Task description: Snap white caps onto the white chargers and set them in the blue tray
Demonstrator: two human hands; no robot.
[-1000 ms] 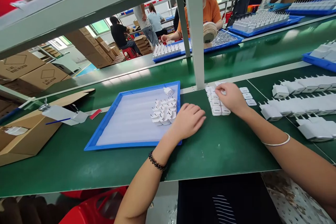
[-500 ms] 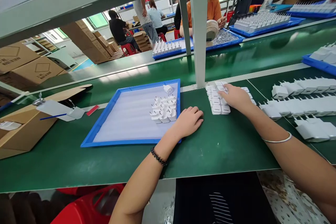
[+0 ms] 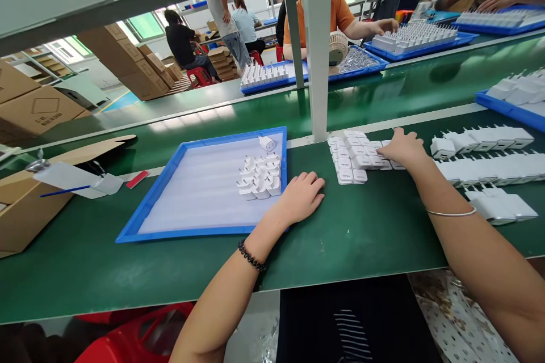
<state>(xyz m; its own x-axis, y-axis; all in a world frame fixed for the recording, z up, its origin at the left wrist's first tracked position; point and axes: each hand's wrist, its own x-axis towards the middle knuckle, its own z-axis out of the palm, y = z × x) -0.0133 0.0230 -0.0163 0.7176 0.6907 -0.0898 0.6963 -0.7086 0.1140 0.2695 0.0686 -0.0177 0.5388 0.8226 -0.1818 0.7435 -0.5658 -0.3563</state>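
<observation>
My left hand (image 3: 303, 197) lies on the green bench beside the right edge of a blue tray (image 3: 162, 181), its fingers stretched out and holding nothing. Inside that tray, a cluster of white plug chargers (image 3: 260, 177) stands pins up, with a single charger (image 3: 267, 143) behind them. My right hand (image 3: 403, 150) is over the right part of a group of small white rounded-square pieces (image 3: 351, 160) with print on top. Its thumb and fingers are spread, and I see nothing held; the fingers partly hide the pieces below. Rows of white chargers (image 3: 489, 169) stand to its right.
A metal post (image 3: 315, 51) rises behind the bench's middle. At left are an open cardboard box (image 3: 38, 210), a white bottle (image 3: 70, 178) and a red strip (image 3: 137, 179). Another blue tray (image 3: 511, 108) is at right. Across the bench, co-workers sit by charger trays (image 3: 419, 39).
My right hand has moved right across the white pieces and its fingers have spread, uncovering the middle stack. My left hand stays in place. A co-worker's arm now reaches to a charger tray.
</observation>
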